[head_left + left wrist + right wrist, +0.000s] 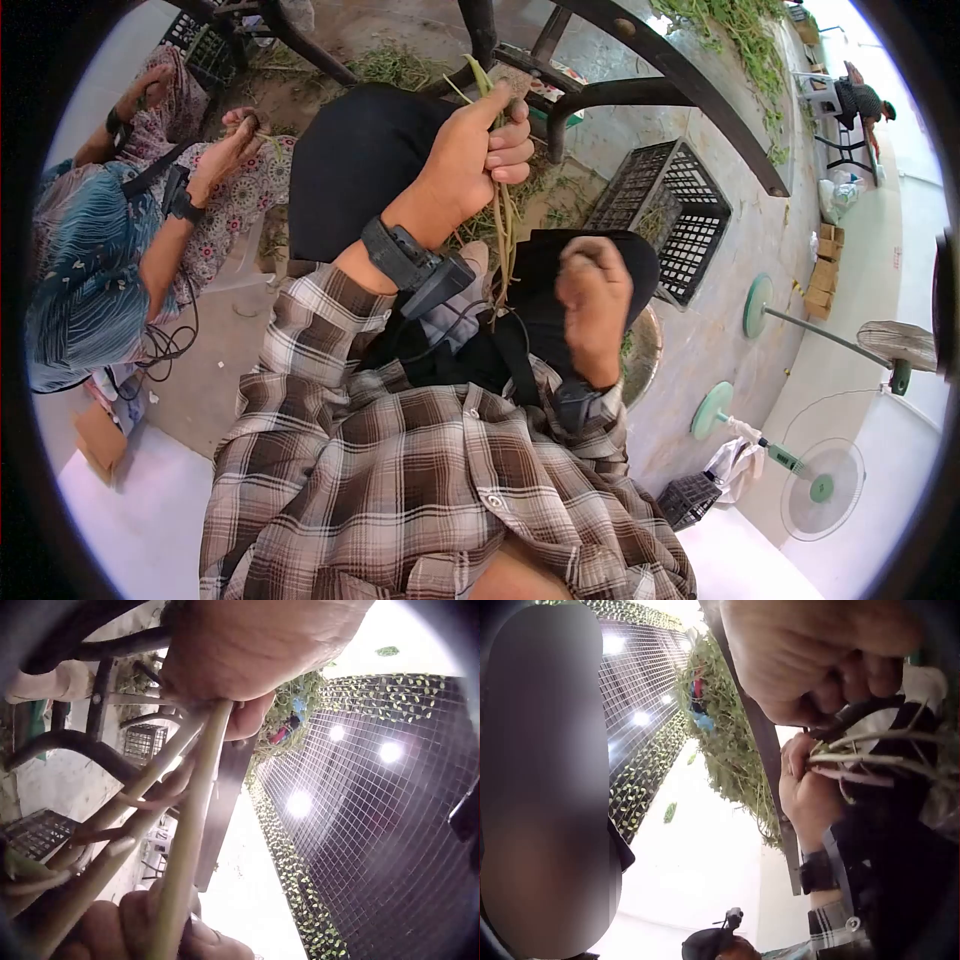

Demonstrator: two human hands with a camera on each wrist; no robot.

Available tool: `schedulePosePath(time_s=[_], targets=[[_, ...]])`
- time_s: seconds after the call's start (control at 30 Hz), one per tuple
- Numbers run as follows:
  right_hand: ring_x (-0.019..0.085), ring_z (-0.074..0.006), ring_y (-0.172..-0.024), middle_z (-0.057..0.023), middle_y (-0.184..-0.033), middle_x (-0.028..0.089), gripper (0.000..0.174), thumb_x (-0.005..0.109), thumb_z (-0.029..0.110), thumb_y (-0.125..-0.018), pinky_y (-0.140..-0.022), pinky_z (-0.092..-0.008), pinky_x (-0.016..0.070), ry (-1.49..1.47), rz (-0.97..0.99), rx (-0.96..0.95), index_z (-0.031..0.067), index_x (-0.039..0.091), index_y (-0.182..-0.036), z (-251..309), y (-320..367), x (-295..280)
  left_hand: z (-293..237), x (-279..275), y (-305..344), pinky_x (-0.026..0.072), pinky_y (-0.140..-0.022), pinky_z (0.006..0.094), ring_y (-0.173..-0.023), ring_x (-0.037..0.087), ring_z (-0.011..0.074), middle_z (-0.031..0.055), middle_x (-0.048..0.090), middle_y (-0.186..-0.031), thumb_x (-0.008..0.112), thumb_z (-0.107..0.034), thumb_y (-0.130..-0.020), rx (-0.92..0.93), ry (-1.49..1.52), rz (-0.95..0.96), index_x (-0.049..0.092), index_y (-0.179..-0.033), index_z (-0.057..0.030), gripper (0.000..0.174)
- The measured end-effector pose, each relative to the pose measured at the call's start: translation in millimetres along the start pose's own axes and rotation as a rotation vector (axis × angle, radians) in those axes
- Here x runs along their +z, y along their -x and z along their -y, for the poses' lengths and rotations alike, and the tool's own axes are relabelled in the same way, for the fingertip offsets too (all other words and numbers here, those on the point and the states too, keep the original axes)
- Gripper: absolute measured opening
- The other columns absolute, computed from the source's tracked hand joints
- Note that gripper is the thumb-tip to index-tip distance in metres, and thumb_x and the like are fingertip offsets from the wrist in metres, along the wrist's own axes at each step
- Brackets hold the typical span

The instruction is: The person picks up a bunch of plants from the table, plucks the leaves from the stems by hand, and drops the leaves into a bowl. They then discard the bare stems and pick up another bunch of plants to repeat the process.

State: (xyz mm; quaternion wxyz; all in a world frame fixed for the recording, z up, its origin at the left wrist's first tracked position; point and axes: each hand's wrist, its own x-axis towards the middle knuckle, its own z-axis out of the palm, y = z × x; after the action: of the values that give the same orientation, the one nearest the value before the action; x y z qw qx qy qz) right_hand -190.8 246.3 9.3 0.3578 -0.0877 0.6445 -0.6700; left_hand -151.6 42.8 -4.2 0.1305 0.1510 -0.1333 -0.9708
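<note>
My left hand (465,160) grips a small bundle of long green stems (503,235), with short ends above the fist and the rest hanging down. In the left wrist view, the stems (187,825) run close to the camera below that hand (262,649). Lower and to the right, my right hand (597,305) is held up with its fingers curled, apart from the stems; no object shows in it. The right wrist view has its curled fingers (847,682) above the left hand (810,795) and the stems (885,758).
A dark bench frame (670,75) stands ahead, with a black crate (690,235) at the right. Beside my right leg is a round basin (645,350). Another person (110,250) sits at the left. Cut greens (395,68) lie on the floor; fans (822,488) stand at the far right.
</note>
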Motion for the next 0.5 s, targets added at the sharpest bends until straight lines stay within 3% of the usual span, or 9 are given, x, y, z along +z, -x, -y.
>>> schedulePosePath(time_s=[0.1,0.17,0.23,0.27,0.33,0.43,0.47,0.5], targets=[[0.037,-0.0029,-0.049,0.0024,-0.066,0.048,0.011,0.05,0.006,-0.081,-0.042,-0.0192,0.0271,0.253,-0.344,-0.26,0.0029,0.058,-0.088,21,-12,-43,1,-1,0,0.0228,-0.039,0.0203,-0.042,0.025,0.0048,-0.0058,0.027,-0.054,0.043,-0.032,-0.093,-0.045,0.002,0.024,0.044,-0.08,-0.0071,0.028],[0.047,-0.0103,-0.055,-0.0025,-0.07,0.055,0.012,0.051,0.009,-0.082,-0.048,-0.0233,0.0374,0.659,-0.651,-0.364,0.0015,0.058,-0.088,48,-20,-90,1,2,0,0.0231,-0.037,0.0186,-0.041,0.024,0.0042,-0.0061,0.026,-0.054,0.04,-0.032,-0.095,-0.05,0.025,0.019,0.042,-0.081,-0.0075,0.029],[0.055,-0.0202,-0.072,-0.0113,-0.084,0.059,0.021,0.053,0.011,-0.082,-0.065,-0.0298,0.0451,1.018,-0.641,-0.6,-0.0007,0.057,-0.099,51,-40,-175,2,6,3,0.0231,-0.038,0.0185,-0.041,0.024,0.0041,-0.0063,0.026,-0.054,0.04,-0.032,-0.095,-0.041,0.031,0.018,0.042,-0.081,-0.0075,0.029],[0.055,-0.0202,-0.072,-0.0113,-0.084,0.059,0.021,0.053,0.011,-0.082,-0.065,-0.0298,0.0451,1.026,-0.647,-0.604,-0.0007,0.057,-0.099,48,-41,-200,2,8,3,0.0231,-0.038,0.0183,-0.041,0.024,0.0041,-0.0064,0.026,-0.053,0.04,-0.032,-0.095,-0.028,0.037,0.016,0.042,-0.081,-0.0074,0.029],[0.054,-0.0263,-0.089,-0.0173,-0.101,0.056,0.031,0.056,0.011,-0.081,-0.078,-0.0333,0.0436,1.614,-0.609,-0.804,-0.0014,0.053,-0.11,48,-46,-219,2,8,2,0.0229,-0.038,0.0184,-0.041,0.024,0.0041,-0.0064,0.026,-0.054,0.04,-0.032,-0.095,-0.024,0.038,0.043,0.042,-0.081,-0.0075,0.029],[0.054,-0.0248,-0.094,-0.017,-0.111,0.053,0.039,0.057,0.01,-0.081,-0.079,-0.0327,0.0439,1.44,-0.544,-0.752,-0.0001,0.05,-0.118,27,-44,-202,4,4,2,0.0231,-0.039,0.0185,-0.042,0.024,0.0042,-0.0063,0.026,-0.054,0.039,-0.032,-0.095,-0.025,0.027,0.047,0.042,-0.081,-0.0077,0.029],[0.054,-0.0234,-0.097,-0.0162,-0.116,0.052,0.038,0.057,0.011,-0.083,-0.082,-0.0325,0.0434,0.974,-0.533,-0.417,0.0003,0.05,-0.118,22,-38,-165,5,4,0,0.0233,-0.039,0.0185,-0.042,0.024,0.0042,-0.0062,0.026,-0.054,0.038,-0.032,-0.096,-0.035,0.018,0.051,0.042,-0.081,-0.0079,0.029],[0.055,-0.0203,-0.097,-0.0145,-0.115,0.054,0.037,0.056,0.011,-0.083,-0.083,-0.0301,0.0432,0.814,-0.428,-0.365,0.0008,0.051,-0.118,15,-37,-144,6,5,0,0.0233,-0.039,0.0185,-0.042,0.024,0.0042,-0.0062,0.026,-0.054,0.038,-0.032,-0.096,-0.043,0.01,0.053,0.042,-0.081,-0.0079,0.029]])
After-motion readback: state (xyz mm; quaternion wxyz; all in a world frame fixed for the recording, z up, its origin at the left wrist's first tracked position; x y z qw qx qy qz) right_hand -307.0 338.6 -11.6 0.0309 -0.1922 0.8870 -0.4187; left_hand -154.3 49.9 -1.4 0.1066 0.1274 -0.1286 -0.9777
